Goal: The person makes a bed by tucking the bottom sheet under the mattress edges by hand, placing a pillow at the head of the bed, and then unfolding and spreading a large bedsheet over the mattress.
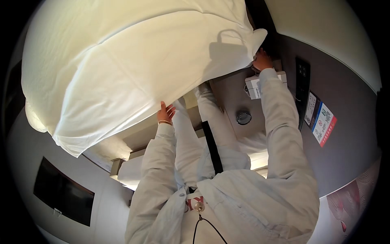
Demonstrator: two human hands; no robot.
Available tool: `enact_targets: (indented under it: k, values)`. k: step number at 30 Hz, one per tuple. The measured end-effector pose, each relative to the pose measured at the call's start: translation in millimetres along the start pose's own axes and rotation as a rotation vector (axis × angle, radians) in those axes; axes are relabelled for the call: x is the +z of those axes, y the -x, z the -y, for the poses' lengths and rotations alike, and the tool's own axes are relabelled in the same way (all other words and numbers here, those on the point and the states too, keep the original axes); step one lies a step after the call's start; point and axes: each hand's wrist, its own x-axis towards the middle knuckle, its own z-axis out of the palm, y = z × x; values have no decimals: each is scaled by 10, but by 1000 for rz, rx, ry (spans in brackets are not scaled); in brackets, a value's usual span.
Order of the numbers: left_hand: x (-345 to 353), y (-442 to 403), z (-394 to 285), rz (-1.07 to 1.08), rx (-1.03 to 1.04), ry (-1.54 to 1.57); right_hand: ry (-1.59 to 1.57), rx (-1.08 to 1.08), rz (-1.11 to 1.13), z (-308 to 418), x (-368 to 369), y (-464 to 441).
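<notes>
A white bed sheet (134, 69) spreads over the bed in front of me, its near edge hanging loose. My left hand (166, 112) is at the middle of that edge, fingers apart and the fingertips close against the cloth. At the sheet's right corner, beside the headboard, my right hand (263, 60) has its fingers curled at the cloth. The sheet and the hand itself partly hide those fingers. Just below the right wrist is a white box (254, 87) on the bedside table.
A dark round object (243, 117) sits on the bedside table (227, 93) to my right. The grey headboard panel (337, 85) carries a black switch strip (302, 81) and a printed sign (324, 124). A television (63, 191) hangs on the wall at lower left.
</notes>
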Motion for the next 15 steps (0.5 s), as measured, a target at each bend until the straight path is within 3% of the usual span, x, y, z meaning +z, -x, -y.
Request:
enact_targets:
  k: [2,3,5,6,7,9,11,15]
  values:
    - [-20,-20,13,-60,37,-114,-459,210,334,-150,-237,-164]
    - [-18,-21,35,-120,74,-218,-455,217,334,-204,-235,-192]
    - [20,-30,61,-90,55,-170,-1212,263,-160,-306,-254,-272]
    - [38,-47,57,-69,42,-119,-1352,523,-4,-40,-842,-105]
    - [40,-27,52,-67,49,-112,-1354,514,-11,60,-894,-116]
    - [-53,57,127,-22,-81,-75,-1511,732,423,149,-913,-81]
    - [-186,14,287,-22,-90,-115,-1445,692,427,260,-935,-46]
    - [-317,20,295,-111,-48,-131,-1456,431,-384,284,-217,-213]
